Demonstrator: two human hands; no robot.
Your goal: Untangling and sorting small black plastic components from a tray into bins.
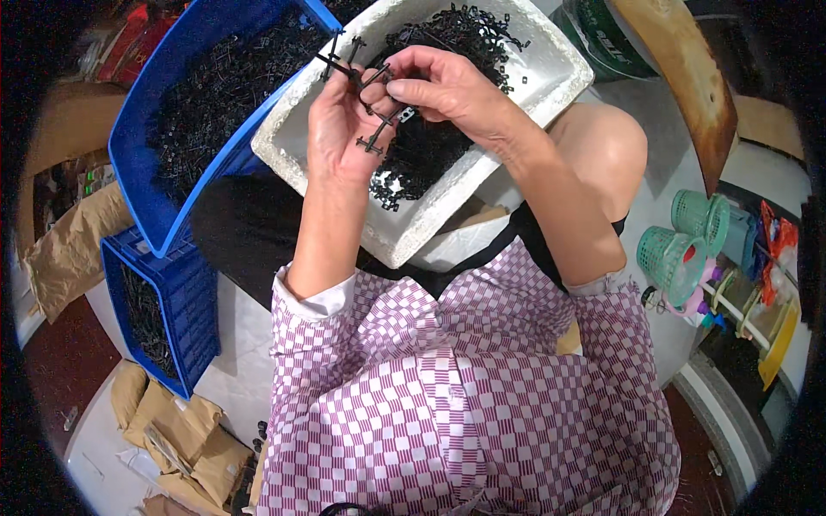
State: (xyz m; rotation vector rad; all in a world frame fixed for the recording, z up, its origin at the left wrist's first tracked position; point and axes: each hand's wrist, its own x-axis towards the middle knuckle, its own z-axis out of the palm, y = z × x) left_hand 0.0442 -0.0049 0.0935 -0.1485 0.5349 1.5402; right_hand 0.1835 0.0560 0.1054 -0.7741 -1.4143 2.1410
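Observation:
Over a white foam box (397, 241) on my lap, both hands are at a thin black plastic runner (372, 141) with short cross branches. My left hand (337, 142) is turned palm up, its fingers curled round the runner, and ends of it stick out past the fingertips and across the palm. Thumb and forefinger of my right hand (452, 93) pinch a branch of the same runner. The exact spot of the pinch is partly hidden by the fingers. Many small black plastic parts (426, 159) lie in the foam box below.
At the left stands a large blue bin (129, 163) full of black plastic pieces, with a smaller blue crate (196, 314) nearer me. Brown paper packages (185, 421) lie at the lower left. Green baskets (667, 258) are at the right, a dark green bucket (602, 43) beyond.

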